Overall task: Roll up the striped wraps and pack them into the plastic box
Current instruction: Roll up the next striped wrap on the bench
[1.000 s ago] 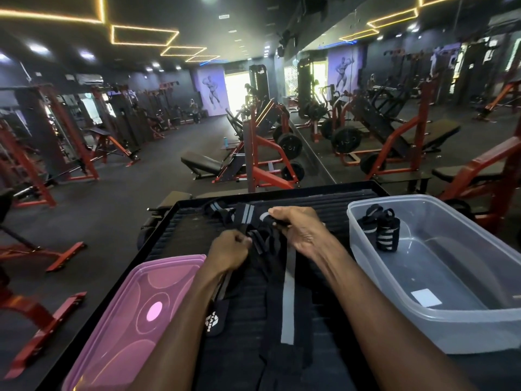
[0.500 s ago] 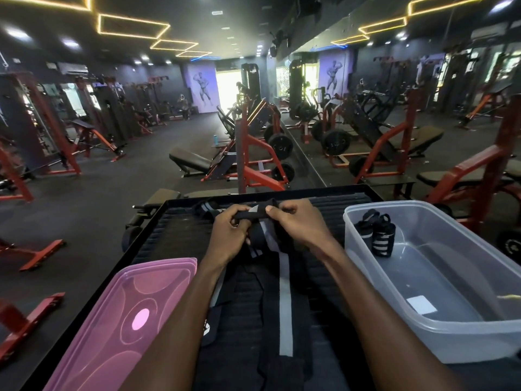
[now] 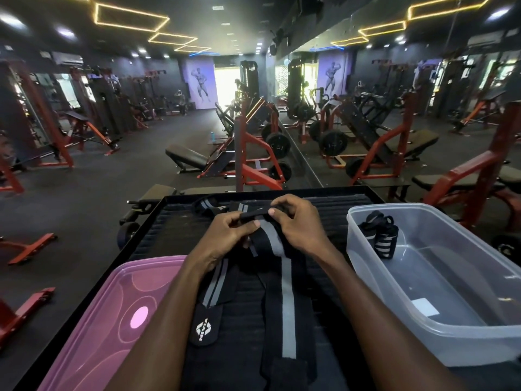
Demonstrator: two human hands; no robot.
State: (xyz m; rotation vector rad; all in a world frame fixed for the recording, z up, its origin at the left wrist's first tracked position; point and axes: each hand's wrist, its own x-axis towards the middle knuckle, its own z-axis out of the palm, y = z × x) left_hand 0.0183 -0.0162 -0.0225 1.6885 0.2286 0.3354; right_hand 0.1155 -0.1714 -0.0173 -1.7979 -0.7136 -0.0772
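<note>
Two large things flank the black ribbed worktop [image 3: 174, 235]: a pink lid [image 3: 112, 320] on the left and a clear plastic box [image 3: 451, 320] on the right, with rolled wraps [image 3: 380, 235] in its far corner. Between them a long striped wrap [image 3: 286, 300] lies flat, and a shorter logo wrap [image 3: 210, 306] lies just beside it. Left hand [image 3: 228, 235] and right hand [image 3: 298, 221] both pinch the long wrap's far end, raised off the worktop.
</note>
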